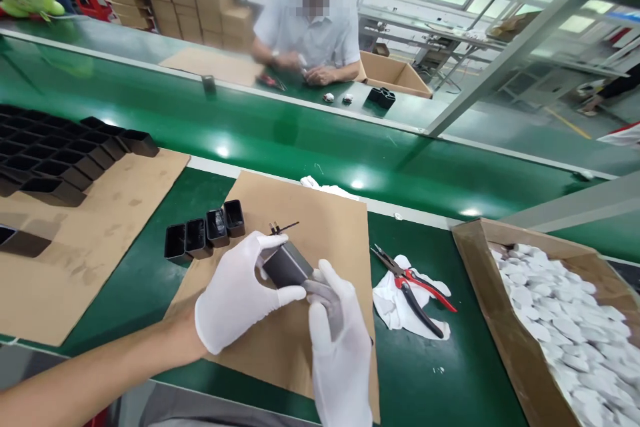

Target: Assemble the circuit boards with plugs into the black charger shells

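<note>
Right hand nearest the lens, white-gloved, rising from the bottom edge, fingers wrapped round the grey lower end of the plug. Left hand just beyond, also gloved, pinching the dark body from the left, thumb laid along its near side, fingertips curled over the top. Held by both, then, just above the card sheet, not resting on it. Long axis running from lower right to upper left, away from the camera, with two prongs and thin wires poking out at the far end, pointing toward the row of black shells. Shells just beyond the left hand, open mouths up, closer to left than to right. Pliers with red handles lying on a white cloth to the right, near the right hand but apart. Carton of white pieces farther right. Across the green belt, another person busy with small parts.
</note>
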`<state>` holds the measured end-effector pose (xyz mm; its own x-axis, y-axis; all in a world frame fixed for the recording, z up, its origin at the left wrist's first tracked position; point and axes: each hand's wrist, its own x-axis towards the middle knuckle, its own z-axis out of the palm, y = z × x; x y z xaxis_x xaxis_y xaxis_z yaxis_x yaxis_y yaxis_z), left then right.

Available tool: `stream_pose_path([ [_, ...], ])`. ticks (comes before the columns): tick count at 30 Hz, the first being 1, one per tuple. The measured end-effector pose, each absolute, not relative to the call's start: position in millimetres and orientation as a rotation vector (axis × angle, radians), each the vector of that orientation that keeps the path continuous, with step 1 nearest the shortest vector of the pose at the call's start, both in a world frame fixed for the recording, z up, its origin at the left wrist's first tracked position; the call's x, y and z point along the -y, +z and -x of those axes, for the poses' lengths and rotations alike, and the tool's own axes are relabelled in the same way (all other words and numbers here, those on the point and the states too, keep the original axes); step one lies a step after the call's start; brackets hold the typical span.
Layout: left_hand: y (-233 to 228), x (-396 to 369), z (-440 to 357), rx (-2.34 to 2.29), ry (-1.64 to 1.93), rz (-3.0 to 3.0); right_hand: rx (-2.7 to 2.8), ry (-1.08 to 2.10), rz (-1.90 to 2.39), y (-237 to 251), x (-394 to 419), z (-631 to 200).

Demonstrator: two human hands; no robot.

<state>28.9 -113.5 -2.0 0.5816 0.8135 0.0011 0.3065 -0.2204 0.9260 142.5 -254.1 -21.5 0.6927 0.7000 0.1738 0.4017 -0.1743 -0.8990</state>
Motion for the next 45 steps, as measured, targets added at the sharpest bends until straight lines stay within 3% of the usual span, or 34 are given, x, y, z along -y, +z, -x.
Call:
stream_pose_path([
  [5, -7, 137, -5, -0.862, 0.912, -2.124, 0.739, 0.657, 1.779, -23, 224, -133],
  [14, -31, 132, 12, -0.950, 0.826, -1.647, 0.979, 0.779, 1.779, -19, 200, -164],
  [21, -37, 151, 5, -0.948, 0.571, -1.615, 0.983, 0.458, 1.967, -23, 213, -145],
  [26, -37, 155, 16, -0.973, 0.604, -1.519, 1.303, -0.146, 1.994, -38, 229, -126],
  [29, -37, 153, 22, -0.996, 0.641, -1.451, 1.461, -0.349, 1.955, -51, 231, -127],
  [38, -31, 154, 24, -1.001, 0.722, -1.344, 1.519, -0.372, 2.064, -24, 246, -134],
  [45, -34, 152, 29, -1.008, 0.804, -1.267, 1.539, -0.070, 2.063, -42, 239, -119],
])
